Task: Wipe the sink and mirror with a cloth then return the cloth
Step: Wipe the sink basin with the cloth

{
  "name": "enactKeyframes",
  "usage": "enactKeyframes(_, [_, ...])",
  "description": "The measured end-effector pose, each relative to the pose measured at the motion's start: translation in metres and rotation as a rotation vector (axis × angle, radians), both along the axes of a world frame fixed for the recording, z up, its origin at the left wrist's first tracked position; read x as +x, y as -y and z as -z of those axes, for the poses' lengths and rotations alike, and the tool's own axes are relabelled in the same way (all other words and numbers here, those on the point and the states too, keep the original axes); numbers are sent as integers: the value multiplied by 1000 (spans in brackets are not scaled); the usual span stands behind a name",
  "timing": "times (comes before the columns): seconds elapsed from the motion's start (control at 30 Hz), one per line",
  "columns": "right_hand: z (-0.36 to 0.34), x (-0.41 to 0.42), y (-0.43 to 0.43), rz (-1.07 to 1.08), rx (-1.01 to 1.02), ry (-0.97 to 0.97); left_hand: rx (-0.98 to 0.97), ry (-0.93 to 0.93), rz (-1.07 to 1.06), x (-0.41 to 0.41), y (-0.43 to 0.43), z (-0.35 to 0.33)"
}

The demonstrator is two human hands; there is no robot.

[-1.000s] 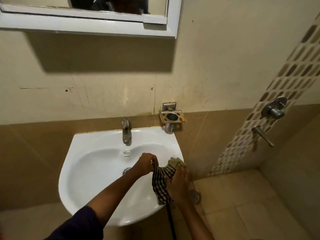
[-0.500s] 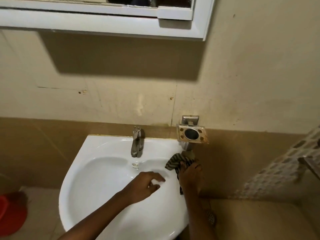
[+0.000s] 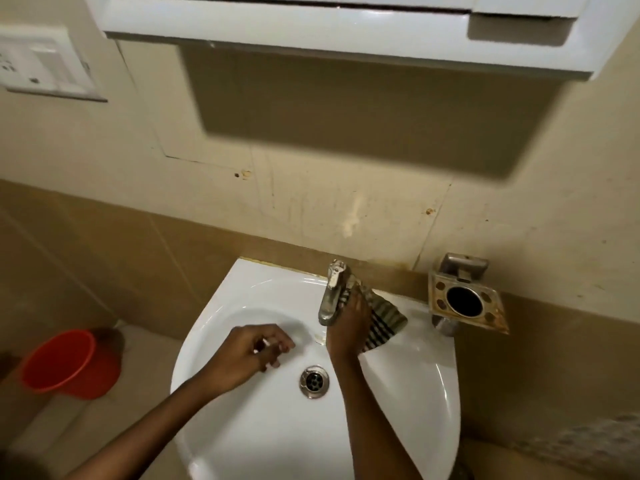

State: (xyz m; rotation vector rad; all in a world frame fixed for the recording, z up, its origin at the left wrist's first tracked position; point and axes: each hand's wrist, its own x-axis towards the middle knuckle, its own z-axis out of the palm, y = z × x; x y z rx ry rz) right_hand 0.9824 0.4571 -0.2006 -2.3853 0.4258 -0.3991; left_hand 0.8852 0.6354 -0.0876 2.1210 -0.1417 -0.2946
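Head view of a wall-hung sink (image 3: 263, 441) at lower centre of the frame. The right hand (image 3: 348, 322) presses a checked cloth (image 3: 384, 322) flat against the back ledge of the basin, just right of the tap (image 3: 330, 294) and touching its base; its fingers lie spread over the cloth, holding it down and not bunching it. The left hand (image 3: 249, 351) hovers over the bowl at centre left, empty, its fingers loosely curled and narrow. The drain (image 3: 314, 381) sits between the two forearms.

Handling, as judged: the cloth is light, soft and limp, and it folds and drapes at its free edge toward the right. It will follow any contour under palm pressure and is best taken by a gathered fistful at its middle, since a corner pinch would leave most of it trailing. Whether it is damp cannot be told.

Materials: the basin is glossy white glazed ceramic, smooth, rounded and probably slippery. The tap is bright metal with a short lever. At right, a square metal holder (image 3: 465, 303) with a round hole shows rusty staining. Matt beige wall, brown tile band below it. The white frame of the mirror (image 3: 311, 26) crosses the top edge, a switch plate (image 3: 45, 64) sits at upper left, and a red bucket (image 3: 69, 363) stands on the floor at lower left.
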Motion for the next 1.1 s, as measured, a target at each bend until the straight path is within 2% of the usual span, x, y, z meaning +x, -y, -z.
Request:
enactKeyframes(0.13, [-1,-11,11,-161,-19,-57,-53,8,-53,24,-1,-4])
enactKeyframes(0.27, [14,-48,10,-173,-86,-67,-119,-3,-96,32,-11,-5])
enactKeyframes(0.37, [20,-64,-30,-456,-123,-114,-136,-16,-113,33,-26,-3])
enactKeyframes(0.43, [18,-48,-50,-528,-186,-70,-140,-28,-130,34,-42,-1])
enactKeyframes(0.53, [6,-7,-71,-416,-218,-115,-146,-55,-166,34,-67,2])
enactKeyframes(0.73, [1,24,-130,-139,-113,-139,-127,-61,-273,28,-122,8])
enactKeyframes(0.97, [1,0,-238,-722,-185,-286,-88,-9,-357,24,-160,5])
enactKeyframes(1.03, [8,-26,-253,-796,-220,-283,-101,-10,-365,26,-166,4])
enactKeyframes(1.1, [14,-58,-254,-786,-165,-291,-117,-11,-393,28,-170,4])
